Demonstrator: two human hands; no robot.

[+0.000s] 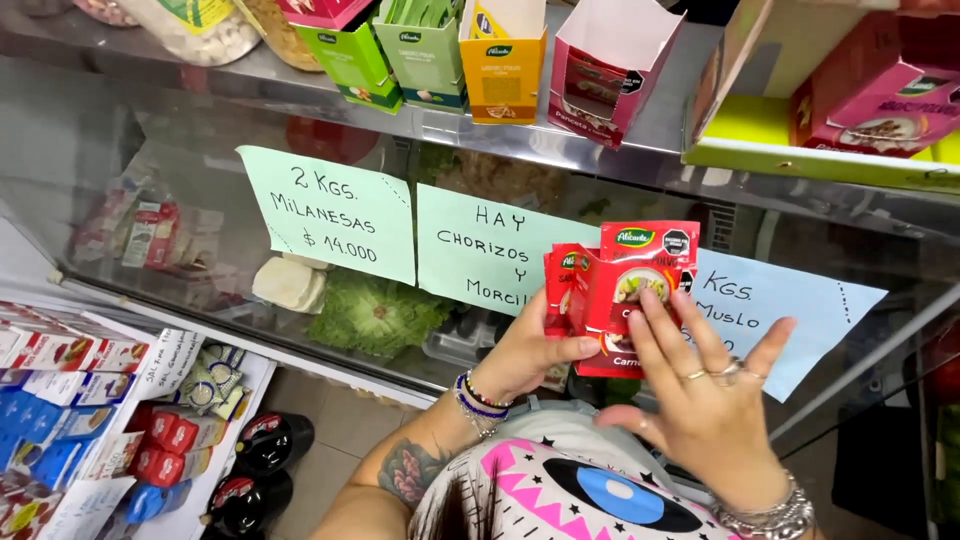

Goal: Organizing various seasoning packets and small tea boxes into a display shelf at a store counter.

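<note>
My left hand [525,355] grips a small stack of red seasoning sachets [615,285] from the left side, thumb across the front. My right hand [705,385], with rings on its fingers, is spread wide and its fingertips press on the front sachet. The sachets are fanned slightly, held up in front of a glass display case [200,190]. Bracelets circle both wrists, and a tattoo shows on my left forearm.
Paper signs [335,215] are taped to the glass, with lettuce [375,315] behind it. On top of the case stand open cartons of sachets, green [400,50], orange [503,65] and pink [605,70]. Low at left a rack holds boxes [60,400] and dark bottles [270,440].
</note>
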